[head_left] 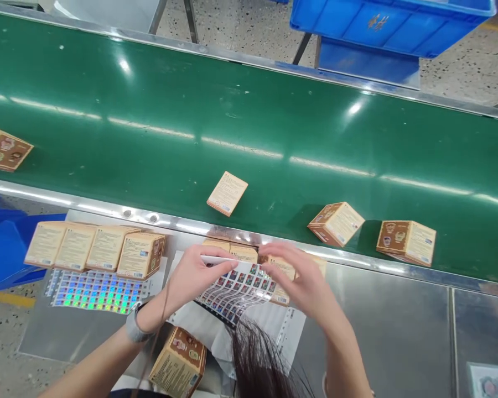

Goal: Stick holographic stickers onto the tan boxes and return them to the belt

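Observation:
My left hand (195, 276), with a grey watch on its wrist, pinches the upper left edge of a sheet of small coloured stickers (240, 287). At the sheet's upper right corner is my right hand (294, 276), its thumb and fingers curved and apart; whether its fingertips touch the sheet is unclear. The sheet bends above white backing paper (288, 337). Just behind my hands stand several small boxes (244, 254), partly covered. Dark hair hangs over the sheet's lower edge.
A green conveyor (149, 166) crosses the view, carrying several boxes (227, 193). At left, a row of boxes (139, 255) stands by shiny sticker sheets (97, 293). Another box (178, 362) is near my body. Blue crates (390, 25) are beyond the conveyor and at far left.

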The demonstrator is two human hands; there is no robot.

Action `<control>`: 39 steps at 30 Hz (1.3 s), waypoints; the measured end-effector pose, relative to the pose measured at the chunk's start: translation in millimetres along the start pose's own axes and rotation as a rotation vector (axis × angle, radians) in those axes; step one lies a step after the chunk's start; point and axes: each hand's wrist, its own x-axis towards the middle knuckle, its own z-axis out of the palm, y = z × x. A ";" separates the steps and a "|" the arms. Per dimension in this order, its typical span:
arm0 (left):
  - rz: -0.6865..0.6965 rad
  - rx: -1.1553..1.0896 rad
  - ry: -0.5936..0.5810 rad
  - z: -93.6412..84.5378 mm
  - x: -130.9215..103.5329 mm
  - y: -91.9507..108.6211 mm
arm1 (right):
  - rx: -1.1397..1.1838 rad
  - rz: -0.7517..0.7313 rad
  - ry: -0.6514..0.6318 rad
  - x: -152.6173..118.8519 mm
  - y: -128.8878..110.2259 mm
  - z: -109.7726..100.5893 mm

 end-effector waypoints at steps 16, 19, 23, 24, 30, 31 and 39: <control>-0.036 -0.046 0.115 -6.5 -0.5 -2.5 | -0.570 -0.477 0.404 -1.1 -18.1 39.5; -0.021 -0.052 0.116 -9.4 0.3 -2.3 | -0.476 -0.435 0.384 2.6 -12.6 39.4; -0.010 -0.058 0.094 -12.5 -0.2 -3.8 | -0.227 -0.298 0.195 11.4 -10.8 33.5; -0.012 -0.063 0.094 -12.9 -0.4 -4.4 | -0.191 -0.276 0.156 13.1 -11.3 32.7; -0.025 -0.077 0.130 -13.6 1.4 -7.0 | -0.310 -0.321 0.174 15.5 -16.4 38.7; -0.029 -0.075 0.132 -13.9 1.9 -7.0 | -0.345 -0.343 0.192 14.8 -16.7 40.3; -0.074 -0.132 0.119 -16.3 2.0 -7.3 | -0.503 -0.486 0.354 8.1 -10.5 46.6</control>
